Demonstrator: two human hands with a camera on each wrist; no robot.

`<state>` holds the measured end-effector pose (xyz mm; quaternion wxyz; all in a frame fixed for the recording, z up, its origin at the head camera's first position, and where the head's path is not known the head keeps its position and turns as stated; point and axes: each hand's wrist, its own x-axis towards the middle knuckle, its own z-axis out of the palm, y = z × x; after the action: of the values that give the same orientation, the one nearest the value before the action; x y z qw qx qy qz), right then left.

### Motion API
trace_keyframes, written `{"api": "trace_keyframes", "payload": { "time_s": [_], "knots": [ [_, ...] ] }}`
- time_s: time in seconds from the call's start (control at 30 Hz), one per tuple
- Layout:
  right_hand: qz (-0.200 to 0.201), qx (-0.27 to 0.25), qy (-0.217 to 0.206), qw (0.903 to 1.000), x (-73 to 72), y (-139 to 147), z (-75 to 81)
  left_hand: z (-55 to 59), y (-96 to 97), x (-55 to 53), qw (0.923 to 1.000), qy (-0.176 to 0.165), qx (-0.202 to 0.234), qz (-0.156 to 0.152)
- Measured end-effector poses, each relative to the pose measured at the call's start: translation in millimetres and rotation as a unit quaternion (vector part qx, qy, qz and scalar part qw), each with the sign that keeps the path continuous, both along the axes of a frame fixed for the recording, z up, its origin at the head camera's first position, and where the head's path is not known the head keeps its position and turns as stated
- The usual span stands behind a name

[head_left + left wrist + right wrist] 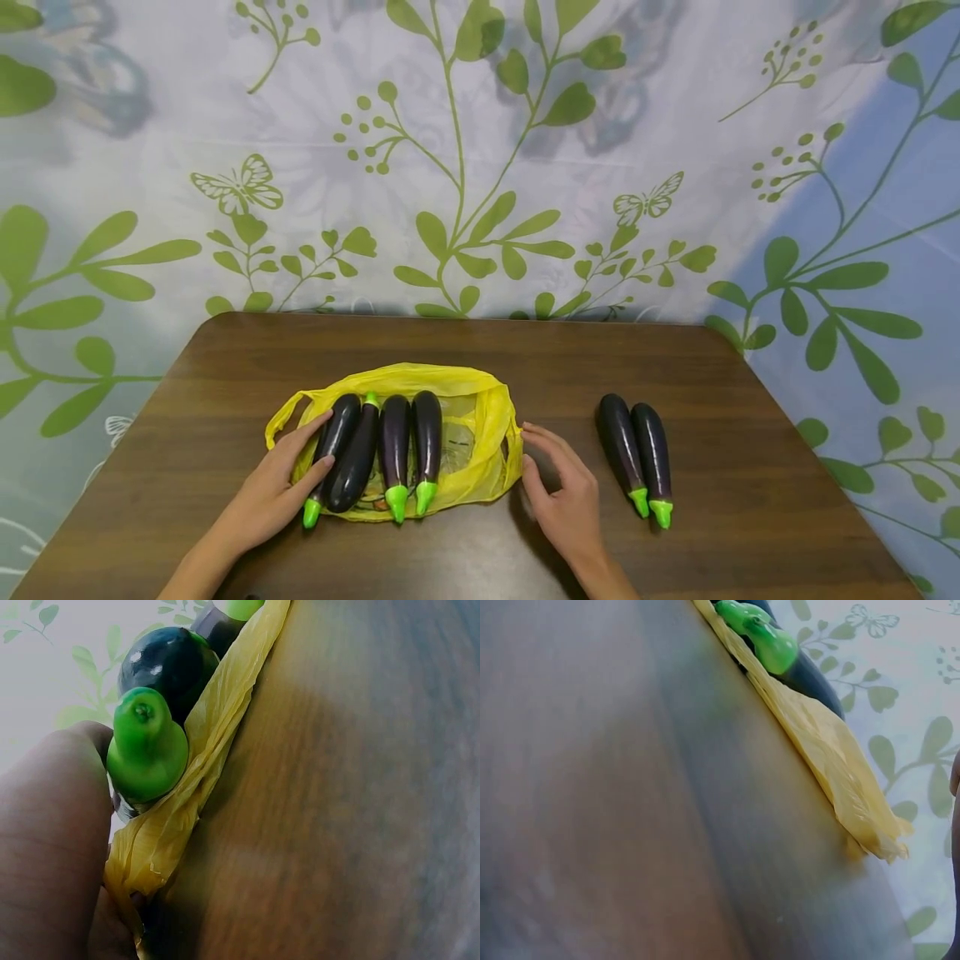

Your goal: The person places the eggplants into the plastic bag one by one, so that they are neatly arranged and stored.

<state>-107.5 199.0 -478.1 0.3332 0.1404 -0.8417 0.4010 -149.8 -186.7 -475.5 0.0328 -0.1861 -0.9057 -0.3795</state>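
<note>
In the head view a yellow plastic bag [491, 450] lies spread on the table. Several dark purple eggplants lie side by side on it. My left hand [273, 492] holds the leftmost eggplant [341, 425], thumb and index finger over its skin. The left wrist view shows my thumb beside its green cap [146, 754], with the bag's edge [157, 840] close to my other fingers, partly hidden. My right hand [566, 492] is loosely bent at the bag's right edge, index fingertip right by the plastic. In the right wrist view only a sliver of that hand shows.
Two more eggplants, one [621, 450] beside the other [654, 458], lie together on the brown wooden table [712, 383], right of my right hand. A hanging cloth [480, 167] printed with green leaves and butterflies rises behind the table.
</note>
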Motion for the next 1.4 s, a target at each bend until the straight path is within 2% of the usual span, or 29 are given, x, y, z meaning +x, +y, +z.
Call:
{"api": "trace_keyframes", "payload": {
  "time_s": [0.23,0.67,1.2,1.4],
  "knots": [
    [0.000,0.005,0.006,1.0000,0.4,5.3,2.7,-1.1,2.7,-1.1,1.0000,-0.005,0.001,-0.001],
    [-0.011,0.006,0.049,0.9987,-2.5,14.4,4.1,1.5,2.2,0.2,1.0000,-0.006,-0.002,0.000],
    [-0.035,0.012,0.032,0.9988,-4.2,20.9,5.8,2.3,1.3,-0.5,1.0000,-0.009,-0.003,-0.001],
    [-0.043,0.013,0.039,0.9982,-4.3,23.7,8.3,3.1,1.1,0.0,0.9998,-0.017,-0.006,-0.001]
  ]
}}
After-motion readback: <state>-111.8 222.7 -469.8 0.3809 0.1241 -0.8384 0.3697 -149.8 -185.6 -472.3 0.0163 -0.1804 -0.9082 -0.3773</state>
